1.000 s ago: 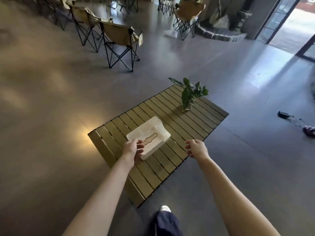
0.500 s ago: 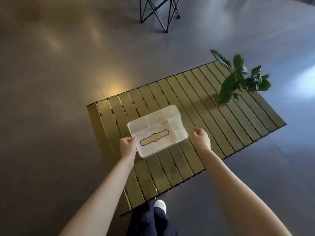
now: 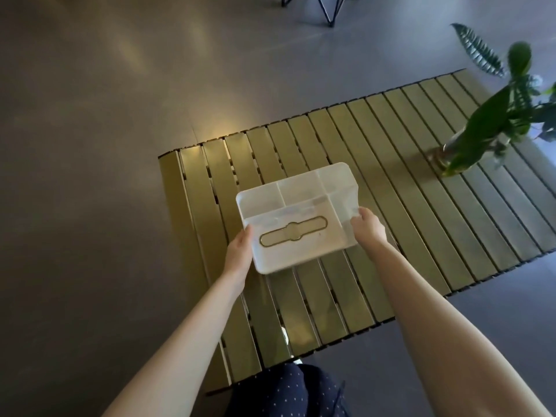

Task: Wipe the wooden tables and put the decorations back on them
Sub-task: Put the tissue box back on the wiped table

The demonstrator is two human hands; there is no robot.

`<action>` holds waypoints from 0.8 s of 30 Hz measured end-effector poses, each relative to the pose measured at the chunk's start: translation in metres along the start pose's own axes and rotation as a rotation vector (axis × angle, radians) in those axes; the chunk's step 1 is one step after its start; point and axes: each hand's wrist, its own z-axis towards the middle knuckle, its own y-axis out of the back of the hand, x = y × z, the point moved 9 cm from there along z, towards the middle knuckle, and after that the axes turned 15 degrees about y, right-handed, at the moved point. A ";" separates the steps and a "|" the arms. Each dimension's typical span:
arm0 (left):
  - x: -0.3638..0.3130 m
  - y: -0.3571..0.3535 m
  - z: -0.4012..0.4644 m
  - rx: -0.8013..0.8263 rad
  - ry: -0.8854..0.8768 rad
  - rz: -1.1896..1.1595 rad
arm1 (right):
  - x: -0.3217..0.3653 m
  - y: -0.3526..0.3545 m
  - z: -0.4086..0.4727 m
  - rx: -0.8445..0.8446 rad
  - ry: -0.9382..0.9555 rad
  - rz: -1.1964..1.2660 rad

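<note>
Tissue box (image 3: 298, 216) lies between my hands, long axis nine-to-three: left hand (image 3: 239, 254) and right hand (image 3: 369, 228) grasp its ends over the bench (image 3: 391, 139).

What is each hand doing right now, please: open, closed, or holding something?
Left hand: holding the left end of the white tissue box.
Right hand: gripping the right end of the same box.
</note>
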 end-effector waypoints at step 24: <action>-0.157 -0.201 -0.337 0.422 -0.524 0.647 | 0.005 0.327 -0.311 -0.978 -0.254 0.289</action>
